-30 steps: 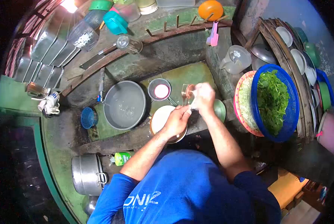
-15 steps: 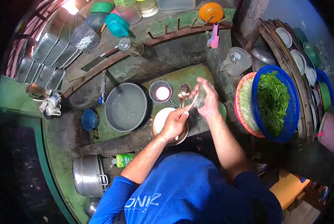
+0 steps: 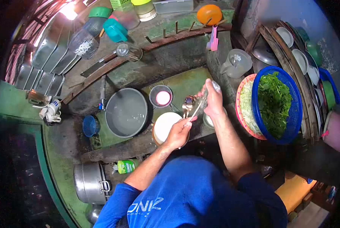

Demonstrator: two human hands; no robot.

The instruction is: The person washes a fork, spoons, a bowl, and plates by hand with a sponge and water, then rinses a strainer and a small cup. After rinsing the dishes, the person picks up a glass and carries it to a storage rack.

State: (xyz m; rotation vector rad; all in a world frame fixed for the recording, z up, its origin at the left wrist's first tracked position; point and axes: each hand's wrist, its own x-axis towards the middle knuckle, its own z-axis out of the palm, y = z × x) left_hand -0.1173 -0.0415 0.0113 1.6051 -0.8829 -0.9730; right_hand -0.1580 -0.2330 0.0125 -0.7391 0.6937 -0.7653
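My left hand (image 3: 178, 133) is closed round a thin-handled utensil (image 3: 195, 111), whose far end runs up into my right hand (image 3: 214, 99). That right hand is closed round a pale, wet-looking scrubbing pad (image 3: 203, 99) pressed against the utensil; its fingers partly hide both. Just left of it are shiny metal spoons (image 3: 189, 102), partly covered. Beneath my left hand sits a round container with a white inside (image 3: 165, 127). Behind stands a small strainer-like pan (image 3: 157, 92) with a pink-and-white round thing in it. A metal bowl (image 3: 208, 121) shows partly behind my right wrist.
A large grey basin of cloudy water (image 3: 126, 114) stands left, under a tap (image 3: 102, 102), near a blue cup (image 3: 90, 125). On the right, a blue basket of leafy greens (image 3: 258, 110) overlaps a pink basket (image 3: 241, 78) of shredded vegetable. A green packet (image 3: 126, 166) and metal pot (image 3: 90, 184) are lower left.
My right hand has turned and its fingers have closed further round the pad and utensil. My left hand has shifted slightly, still gripping the handle. The view has tilted a little.
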